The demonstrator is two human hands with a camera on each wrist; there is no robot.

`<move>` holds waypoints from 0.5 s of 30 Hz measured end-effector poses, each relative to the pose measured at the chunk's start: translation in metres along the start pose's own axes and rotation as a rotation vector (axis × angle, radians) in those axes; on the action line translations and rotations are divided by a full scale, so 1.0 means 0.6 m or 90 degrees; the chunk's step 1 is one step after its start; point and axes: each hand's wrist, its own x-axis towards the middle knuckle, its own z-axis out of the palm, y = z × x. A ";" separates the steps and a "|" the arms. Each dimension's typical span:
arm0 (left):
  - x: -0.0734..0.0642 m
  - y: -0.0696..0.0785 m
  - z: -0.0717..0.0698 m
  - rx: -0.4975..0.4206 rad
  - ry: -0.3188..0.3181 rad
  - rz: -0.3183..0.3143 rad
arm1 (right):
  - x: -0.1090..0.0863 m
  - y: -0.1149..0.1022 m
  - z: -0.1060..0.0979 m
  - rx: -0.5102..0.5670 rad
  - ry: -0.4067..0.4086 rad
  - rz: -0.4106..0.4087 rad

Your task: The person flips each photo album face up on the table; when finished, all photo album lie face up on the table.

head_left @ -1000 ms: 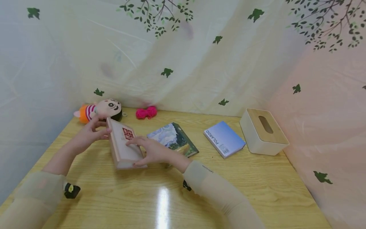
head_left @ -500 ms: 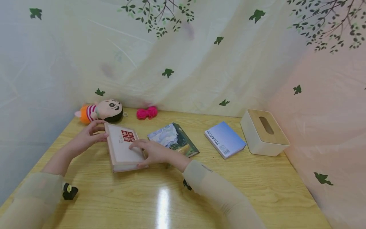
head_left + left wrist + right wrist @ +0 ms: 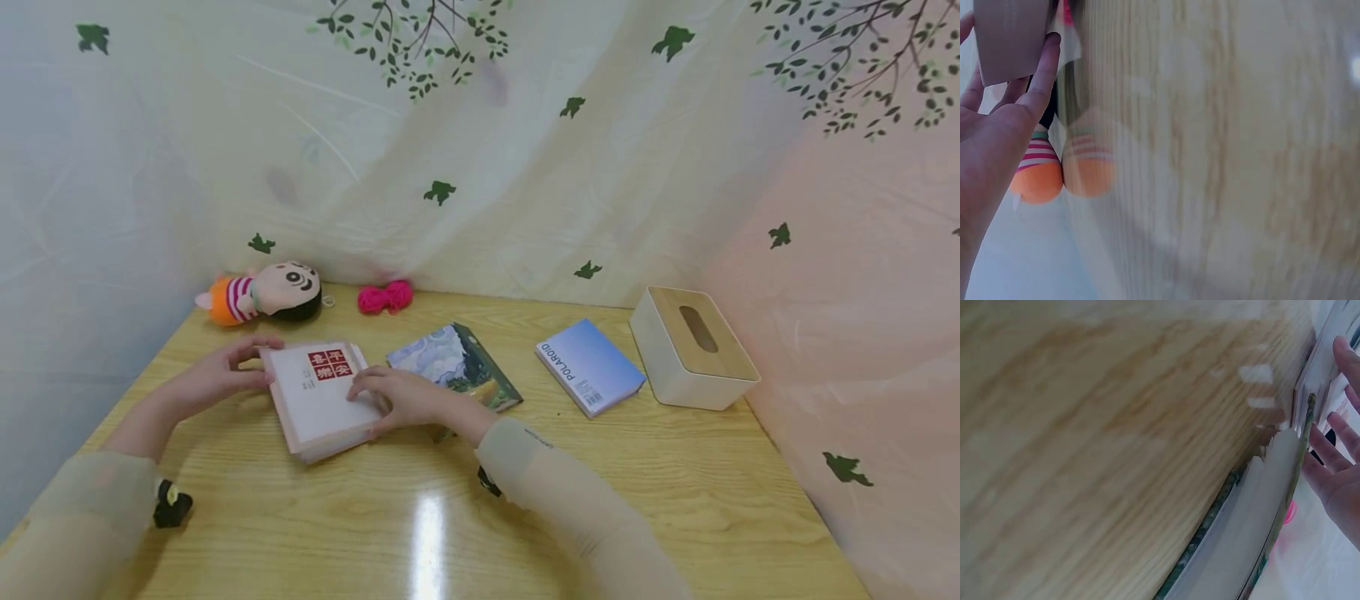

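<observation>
White hardback book w/ a red block of Chinese characters on its cover (image 3: 318, 412) sits left of ctr. on the pale wood-grain tabletop (image 3: 675, 500), nearer the L edge than the R, cover up; can't tell if its L end touches the wood. L hand (image 3: 213, 379) grips that L end, fingers at the far L corner, thumb at the side edge. R hand (image 3: 408, 400) is clamped on the opp. end, fingers bent over the cover, thumb at the near R corner.

Green-edged book w/ a painted landscape cover (image 3: 450, 358) lies just R of it, partly behind the R hand & wrist. Blue-to-white book marked "POLAROID" (image 3: 591, 367) lies R of ctr., just beside a white box w/ a slotted wood top (image 3: 693, 346) nr the far R corner. Plush doll in orange & pink-striped clothes (image 3: 262, 293) lies on its side nr the far L corner; hot-pink yarn bundle (image 3: 385, 296) by the far edge, to the doll's R. Beige sleeves (image 3: 585, 500) cover both forearms.
</observation>
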 end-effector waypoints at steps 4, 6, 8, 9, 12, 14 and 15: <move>0.001 -0.005 -0.001 0.006 -0.012 -0.012 | 0.005 -0.001 0.001 -0.029 -0.009 0.006; 0.002 -0.006 -0.001 0.024 -0.010 -0.020 | 0.009 -0.002 0.003 -0.054 -0.013 0.002; 0.004 -0.005 -0.002 0.047 -0.010 -0.025 | 0.013 -0.003 0.004 -0.081 -0.015 -0.002; 0.005 -0.004 -0.003 0.065 -0.008 -0.028 | 0.016 -0.005 0.005 -0.097 -0.016 -0.003; 0.008 -0.002 -0.003 0.110 -0.009 -0.027 | 0.023 -0.006 0.011 -0.134 -0.015 0.001; 0.010 -0.002 -0.004 0.136 -0.010 -0.026 | 0.027 -0.008 0.015 -0.147 -0.015 0.006; 0.010 -0.001 -0.004 0.148 -0.010 -0.026 | 0.028 -0.010 0.016 -0.150 -0.014 0.006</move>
